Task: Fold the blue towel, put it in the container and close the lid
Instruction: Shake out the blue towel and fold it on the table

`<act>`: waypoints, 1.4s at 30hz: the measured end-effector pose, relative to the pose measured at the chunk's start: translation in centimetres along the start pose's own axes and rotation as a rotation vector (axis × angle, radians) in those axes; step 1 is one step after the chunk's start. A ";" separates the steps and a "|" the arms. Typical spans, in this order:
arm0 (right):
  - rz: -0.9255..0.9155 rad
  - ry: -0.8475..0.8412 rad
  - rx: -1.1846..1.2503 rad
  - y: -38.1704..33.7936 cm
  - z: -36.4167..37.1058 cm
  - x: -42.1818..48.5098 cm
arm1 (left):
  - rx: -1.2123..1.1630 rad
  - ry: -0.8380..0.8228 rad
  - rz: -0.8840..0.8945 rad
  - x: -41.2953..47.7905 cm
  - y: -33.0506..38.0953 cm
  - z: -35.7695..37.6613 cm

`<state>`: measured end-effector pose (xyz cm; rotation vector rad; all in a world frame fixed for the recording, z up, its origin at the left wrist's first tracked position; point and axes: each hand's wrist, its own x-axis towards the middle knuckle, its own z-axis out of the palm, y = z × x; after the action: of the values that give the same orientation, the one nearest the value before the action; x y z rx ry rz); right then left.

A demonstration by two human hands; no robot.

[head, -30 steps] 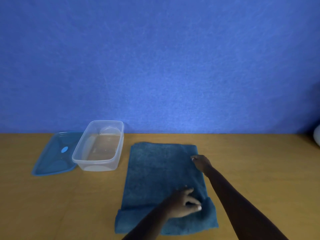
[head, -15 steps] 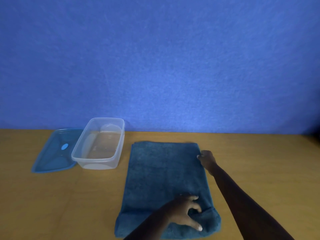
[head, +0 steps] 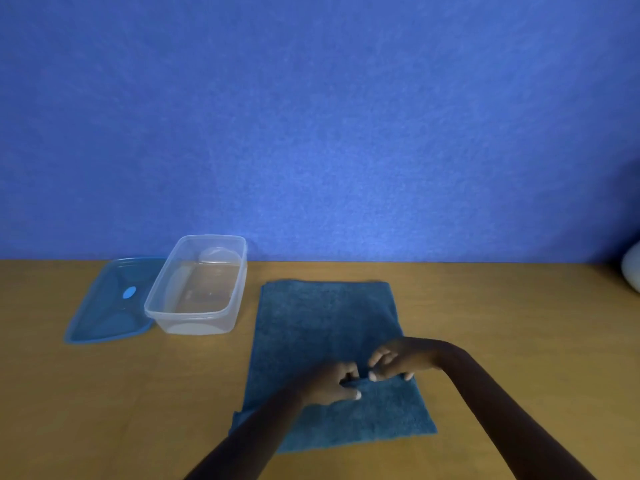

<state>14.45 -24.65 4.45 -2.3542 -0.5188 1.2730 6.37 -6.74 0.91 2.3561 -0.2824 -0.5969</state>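
Observation:
The blue towel (head: 325,327) lies flat on the wooden table as a long folded rectangle, its near end turned over itself. My left hand (head: 332,384) and my right hand (head: 401,362) meet over the towel's near half, fingertips pinching the edge of the folded flap between them. The clear plastic container (head: 221,317) stands open and empty to the left of the towel. Its blue lid (head: 110,306) lies flat on the table, left of the container and partly under its side.
A blue wall closes off the table's far edge. A pale rounded object (head: 632,271) sits at the far right edge of the view. Bare wood (head: 519,341) stretches to the right of the towel and in front of the container.
My right hand came from the towel's far right edge down and left to the near fold. My left hand shifted slightly and now pinches the flap edge beside it.

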 end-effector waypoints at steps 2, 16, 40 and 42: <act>0.029 0.021 -0.094 0.1 0.0 -0.4 | -0.074 0.016 0.020 -0.2 0.1 -0.5; -0.021 0.187 0.337 1.0 -0.4 -2.5 | -0.146 -0.036 -0.030 -2.2 -0.4 -2.6; 0.025 0.655 0.688 1.4 -5.2 3.0 | -0.364 0.905 -0.327 0.0 -6.0 -13.3; 0.066 0.721 0.630 1.8 -4.9 4.0 | -0.343 0.910 -0.368 0.7 -6.3 -13.1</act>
<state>20.85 -25.01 3.15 -2.0687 0.1748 0.4260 13.65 5.15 5.17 2.0979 0.6196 0.2895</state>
